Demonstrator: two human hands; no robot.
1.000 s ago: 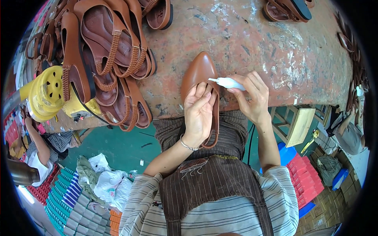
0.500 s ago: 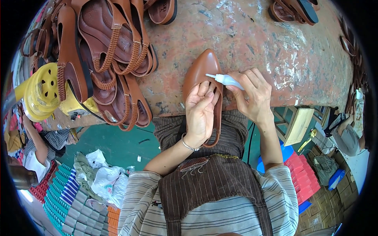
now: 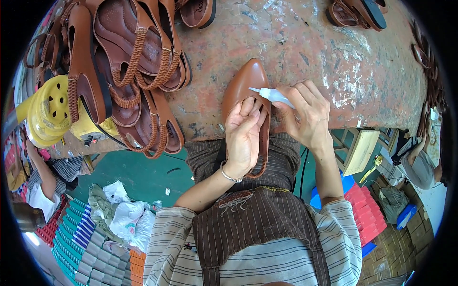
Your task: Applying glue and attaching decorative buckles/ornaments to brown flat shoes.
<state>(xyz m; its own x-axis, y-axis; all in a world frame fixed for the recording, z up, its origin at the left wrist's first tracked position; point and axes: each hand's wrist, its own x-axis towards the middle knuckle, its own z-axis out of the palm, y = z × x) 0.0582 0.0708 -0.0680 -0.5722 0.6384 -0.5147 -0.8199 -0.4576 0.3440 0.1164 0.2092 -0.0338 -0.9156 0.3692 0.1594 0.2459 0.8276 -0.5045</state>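
**White plastic squeeze bottle point(image 3: 278, 97) with a thin nozzle, held over a pointed brown leather-look slingback shoe point(image 3: 244, 81)**

The shoe lies toe-forward at the near edge of a scuffed, reddish-brown worktable point(image 3: 305, 57), its heel strap point(image 3: 261, 169) reaching past the edge over a dark brown pinstriped apron point(image 3: 257, 229). The left hand point(image 3: 241, 138) is palm-up, fingertips tucked into the shoe's opening and gripping its upper. The right hand point(image 3: 307, 112) is closed around the bottle, nozzle angled left across the front of the shoe; whether the tip touches, I cannot tell.

The likeliest trouble is a stray drop: too hard a squeeze could mark the smooth upper or wet the left fingertips — they sit just beside the nozzle. A slack left grip might also let the shoe swivel, dragging the tip across its surface.

The upper is smooth and softly glossy, tapering to a point; the strap is tightly ruched. The bottle looks translucent and pliable. Rough, flaking patches cover the tabletop — possibly abrasive to a smooth finish. To the left lies a heap of similar brown slingback shoes point(image 3: 129, 43), beside a perforated, rounded yellow housing point(image 3: 43, 121).
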